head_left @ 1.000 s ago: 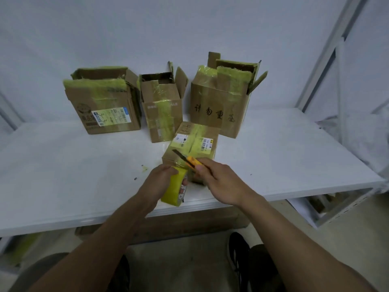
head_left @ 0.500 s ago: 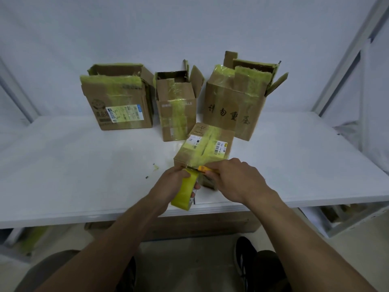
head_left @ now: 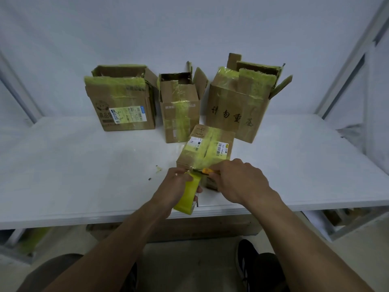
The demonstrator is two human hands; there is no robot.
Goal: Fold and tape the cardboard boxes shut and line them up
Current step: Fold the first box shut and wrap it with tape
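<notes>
A small closed cardboard box (head_left: 207, 148), wrapped in yellow-green tape, lies on the white table (head_left: 84, 169) in front of me. My left hand (head_left: 179, 186) grips a yellow roll of tape (head_left: 187, 196) just before the box's near edge, with a strip running up to the box. My right hand (head_left: 240, 182) holds an orange utility knife (head_left: 205, 171), its blade lying across the tape at the box's near edge. Behind stand three boxes with flaps up: a left box (head_left: 124, 102), a middle box (head_left: 179, 106) and a right box (head_left: 240, 102).
Small scraps of tape (head_left: 157, 169) lie on the table left of the hands. A white wall rises behind the boxes. A metal frame post (head_left: 347, 60) stands at the right. My shoes (head_left: 246, 260) and the floor show below the table's front edge.
The knife blade, raised over the box top a second ago, has come down to the tape at the box's near edge. My left hand keeps hold of the roll; the camera moved closer.
</notes>
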